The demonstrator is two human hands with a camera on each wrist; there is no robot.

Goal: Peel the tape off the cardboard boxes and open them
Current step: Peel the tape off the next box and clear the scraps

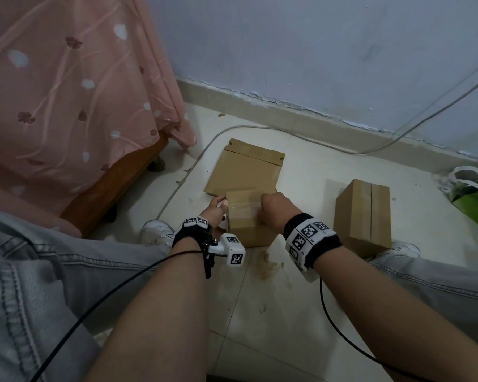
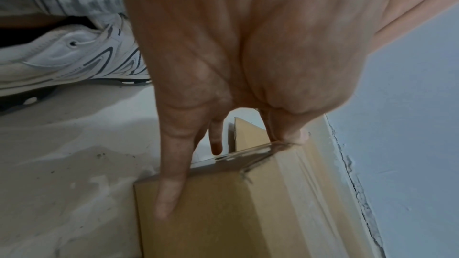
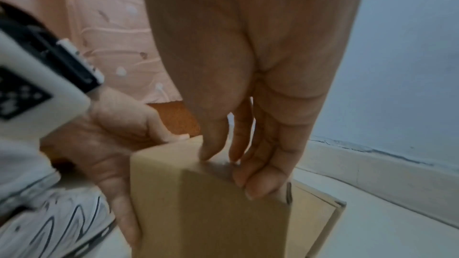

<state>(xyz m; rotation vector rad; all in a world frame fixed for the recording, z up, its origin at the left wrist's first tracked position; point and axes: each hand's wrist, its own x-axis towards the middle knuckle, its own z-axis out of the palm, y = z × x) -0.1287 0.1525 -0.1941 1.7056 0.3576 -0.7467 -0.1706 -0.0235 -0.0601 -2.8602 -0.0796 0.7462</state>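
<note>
A small brown cardboard box (image 1: 250, 228) stands on the floor between my feet, with clear tape (image 1: 243, 209) across its top. My left hand (image 1: 218, 208) grips its left side: the thumb sits on the top edge at the tape (image 2: 253, 154) and the fingers (image 2: 171, 183) lie down the side of the box (image 2: 248, 213). My right hand (image 1: 268, 208) is curled over the top right edge. In the right wrist view its fingertips (image 3: 258, 185) and thumb pinch at the tape end (image 3: 221, 166) on the box (image 3: 211, 213).
A flattened cardboard box (image 1: 246, 166) lies just behind the small one. Another taped box (image 1: 363, 216) stands to the right by my right shoe. A green bag (image 1: 472, 199) sits far right, a bed with a pink sheet (image 1: 66, 92) left, and a cable (image 1: 193, 161) runs along the floor.
</note>
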